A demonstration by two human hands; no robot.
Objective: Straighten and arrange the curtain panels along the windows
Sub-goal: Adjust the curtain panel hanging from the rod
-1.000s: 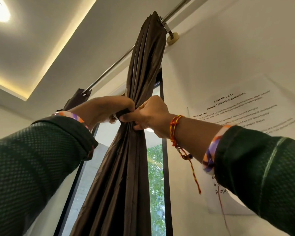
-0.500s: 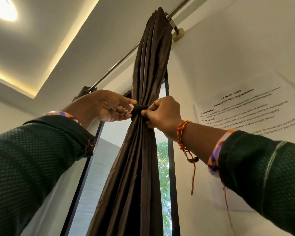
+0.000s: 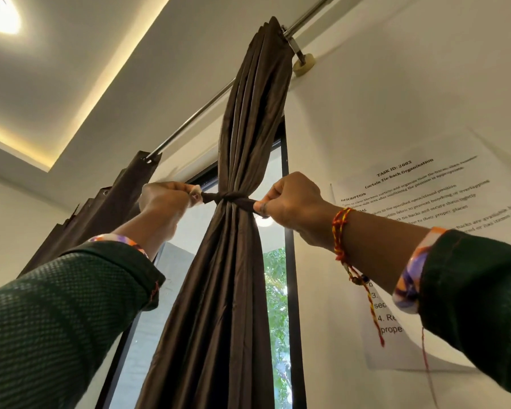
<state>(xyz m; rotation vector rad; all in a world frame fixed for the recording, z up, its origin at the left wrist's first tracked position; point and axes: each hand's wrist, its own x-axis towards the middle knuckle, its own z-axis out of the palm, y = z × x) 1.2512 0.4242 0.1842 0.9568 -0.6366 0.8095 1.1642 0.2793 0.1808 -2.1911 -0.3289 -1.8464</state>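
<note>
Gathered brown curtain panel [image 3: 236, 290], hung from the right end of the rod [image 3: 195, 116], just beside the right edge of the window frame [image 3: 291, 290]. Cinched at mid-height by a matching brown tie-back [image 3: 229, 199], knotted at the front of the bundle. One tail pinched in the curled fingers of the left hand [image 3: 163, 199], the other gripped in the closed right hand [image 3: 292, 202]; hands set well apart on either side of the panel, tails drawn taut and level. Second panel [image 3: 101, 208] bunched further left along the rod, not tied as far as could be seen. Printed instruction sheet [image 3: 425, 219] taped to the wall, right of the window.

Step in hand, by judgement: tightening the knot on the right panel. Next move likely to call for a second loop or tuck to lock the knot, without letting the tension slip, then evening the pleats above and below the tie. Left panel probably yet to be dealt with.
</note>
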